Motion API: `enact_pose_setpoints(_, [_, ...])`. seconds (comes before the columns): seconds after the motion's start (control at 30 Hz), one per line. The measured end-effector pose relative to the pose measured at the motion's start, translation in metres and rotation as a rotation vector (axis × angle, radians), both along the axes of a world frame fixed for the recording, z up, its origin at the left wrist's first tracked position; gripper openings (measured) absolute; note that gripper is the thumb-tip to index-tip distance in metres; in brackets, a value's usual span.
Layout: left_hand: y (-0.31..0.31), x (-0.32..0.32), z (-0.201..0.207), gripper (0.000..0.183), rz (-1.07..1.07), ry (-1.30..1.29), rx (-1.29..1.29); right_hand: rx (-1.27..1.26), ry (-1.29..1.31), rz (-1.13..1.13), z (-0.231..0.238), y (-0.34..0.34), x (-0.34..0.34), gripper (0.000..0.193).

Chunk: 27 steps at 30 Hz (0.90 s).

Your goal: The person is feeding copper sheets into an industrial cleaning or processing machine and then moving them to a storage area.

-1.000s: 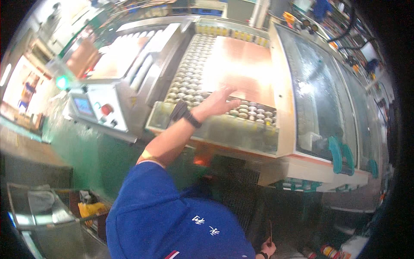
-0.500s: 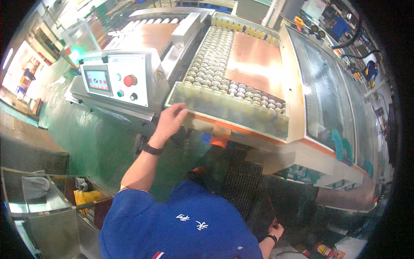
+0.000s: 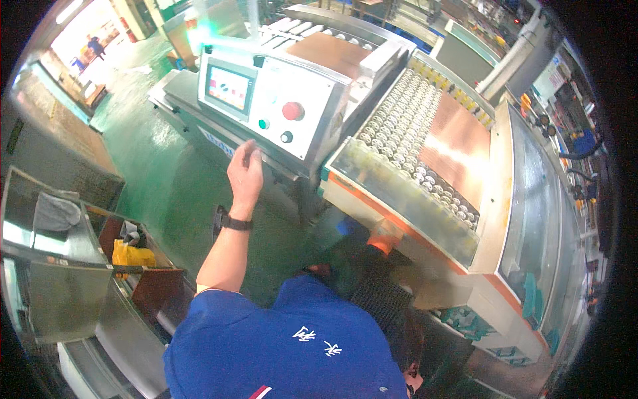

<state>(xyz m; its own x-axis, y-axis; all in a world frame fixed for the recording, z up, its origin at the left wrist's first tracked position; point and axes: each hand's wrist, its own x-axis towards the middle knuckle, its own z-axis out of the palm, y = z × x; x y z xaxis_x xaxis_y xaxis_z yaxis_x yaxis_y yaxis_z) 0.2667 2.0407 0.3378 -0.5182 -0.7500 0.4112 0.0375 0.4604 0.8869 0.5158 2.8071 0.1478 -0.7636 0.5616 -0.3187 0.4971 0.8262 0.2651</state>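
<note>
My left hand point(image 3: 246, 174) is raised in front of the control panel point(image 3: 269, 100), just below its lower edge. Its fingers are loosely bent with nothing in them, so it counts as open. Whether the fingertips touch the panel's edge, I cannot tell. The panel carries a small screen point(image 3: 226, 88), a red push button point(image 3: 292, 110), a green button point(image 3: 264, 124) and a black knob point(image 3: 286, 137). Low beside my body, my right hand point(image 3: 413, 380) shows only in part; its fingers are hidden. A copper-coloured sheet point(image 3: 458, 149) lies on the roller conveyor point(image 3: 399, 126).
A second copper-coloured sheet point(image 3: 330, 53) rests on the rollers behind the panel. Right of the conveyor stands a long machine with a clear cover point(image 3: 531, 199). At the left are metal bins point(image 3: 66, 292), with a grey cloth point(image 3: 56, 211) and a yellow item point(image 3: 133, 254).
My left hand has left the conveyor's front edge and moved left to the control panel. The view has turned left. My right hand, earlier pinching something thin, is now mostly out of sight.
</note>
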Motion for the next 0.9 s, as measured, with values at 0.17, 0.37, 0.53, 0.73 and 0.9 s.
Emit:
enact_pose_setpoints(0.17, [-0.055, 0.003, 0.015, 0.033, 0.097, 0.078, -0.019, -0.227, 0.243, -0.183, -0.043, 0.044, 0.006, 0.035])
enact_pose_setpoints(0.37, [-0.103, -0.023, 0.038, 0.05, 0.142, -0.006, -0.293, -0.646, 0.569, -0.351, -0.106, 0.082, 0.016, 0.05])
enact_pose_setpoints(0.53, [-0.125, -0.049, 0.04, 0.062, 0.164, -0.098, -0.411, -0.728, 0.61, -0.293, -0.149, 0.135, 0.032, 0.049])
enact_pose_setpoints(0.73, [-0.129, -0.086, 0.036, 0.06, 0.121, -0.025, -0.353, -0.618, 0.509, -0.383, -0.115, 0.092, 0.054, 0.052])
enact_pose_setpoints(0.9, [-0.14, -0.054, 0.037, 0.058, 0.22, 0.035, -0.244, -0.671, 0.832, -0.677, -0.061, 0.05, 0.029, 0.028])
